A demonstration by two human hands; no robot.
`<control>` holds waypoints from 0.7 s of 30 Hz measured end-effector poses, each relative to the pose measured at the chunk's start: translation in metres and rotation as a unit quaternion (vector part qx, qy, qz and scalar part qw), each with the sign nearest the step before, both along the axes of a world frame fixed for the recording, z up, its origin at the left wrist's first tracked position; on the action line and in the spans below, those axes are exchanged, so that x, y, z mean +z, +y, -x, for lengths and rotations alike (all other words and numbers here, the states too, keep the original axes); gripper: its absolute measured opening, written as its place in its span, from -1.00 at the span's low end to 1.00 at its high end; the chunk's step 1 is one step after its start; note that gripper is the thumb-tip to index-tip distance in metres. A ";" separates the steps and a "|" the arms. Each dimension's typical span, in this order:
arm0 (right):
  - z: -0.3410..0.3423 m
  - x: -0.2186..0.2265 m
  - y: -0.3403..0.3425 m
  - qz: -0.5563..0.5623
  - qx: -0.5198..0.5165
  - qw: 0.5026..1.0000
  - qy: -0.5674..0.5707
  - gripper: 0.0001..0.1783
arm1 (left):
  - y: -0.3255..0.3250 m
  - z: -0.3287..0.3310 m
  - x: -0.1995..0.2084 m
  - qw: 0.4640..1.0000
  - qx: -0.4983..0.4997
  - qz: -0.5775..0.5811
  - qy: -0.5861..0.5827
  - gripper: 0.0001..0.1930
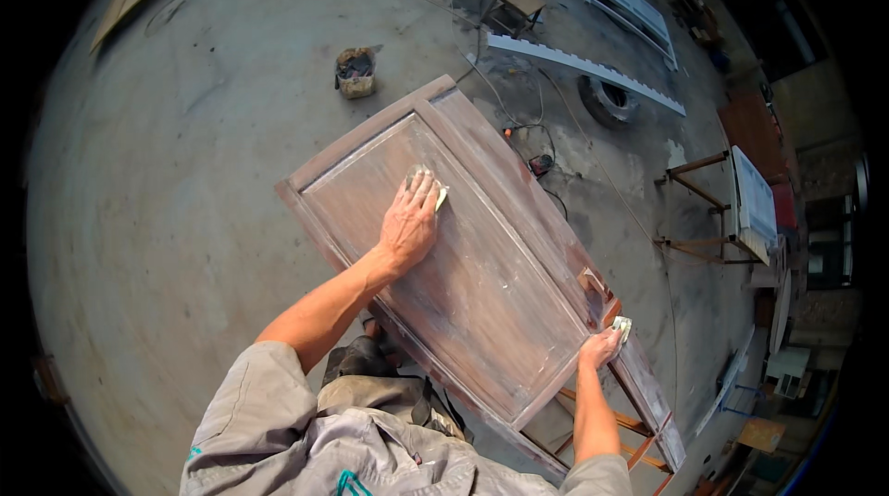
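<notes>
A brown wooden door (468,264) with a recessed panel lies slantwise in front of me, streaked with pale dust. My left hand (409,218) presses down on the panel's upper part, its fingers together over a piece of sandpaper (442,197) whose pale edge sticks out at the side. At the door's right rail my right hand (602,346) is closed round a folded pale piece of sandpaper (623,326). Just above that hand, a cut-out (597,290) with reddish bare wood shows in the rail. Both palms are hidden.
Wooden supports (634,425) stand under the door's lower right end. Beyond it are a bucket (356,73), a power tool (540,163) with its cord, a tyre (608,102) and a long white notched board (585,70). A white panel (753,200) rests on a frame at right.
</notes>
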State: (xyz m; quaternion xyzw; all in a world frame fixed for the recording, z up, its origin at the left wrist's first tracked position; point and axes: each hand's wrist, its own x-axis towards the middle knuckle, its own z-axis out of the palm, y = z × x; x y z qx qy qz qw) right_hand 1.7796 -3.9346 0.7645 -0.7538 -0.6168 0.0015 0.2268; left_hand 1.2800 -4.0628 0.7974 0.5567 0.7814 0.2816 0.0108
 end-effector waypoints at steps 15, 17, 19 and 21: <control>0.006 0.006 0.002 0.014 0.020 1.000 0.016 -0.48 | 0.048 0.066 -0.005 0.994 0.100 -0.011 0.052 -0.51; -0.008 -0.005 -0.001 -0.008 0.003 1.000 0.002 -0.49 | 0.032 -0.009 0.000 1.000 -0.001 0.000 0.015 -0.52; 0.008 0.011 -0.005 0.028 0.003 0.999 0.025 -0.49 | 0.015 -0.029 -0.002 0.997 -0.075 -0.003 -0.006 -0.49; 0.006 0.012 -0.008 0.012 0.011 1.000 0.020 -0.49 | 0.029 0.021 0.011 0.999 -0.036 0.000 -0.001 -0.47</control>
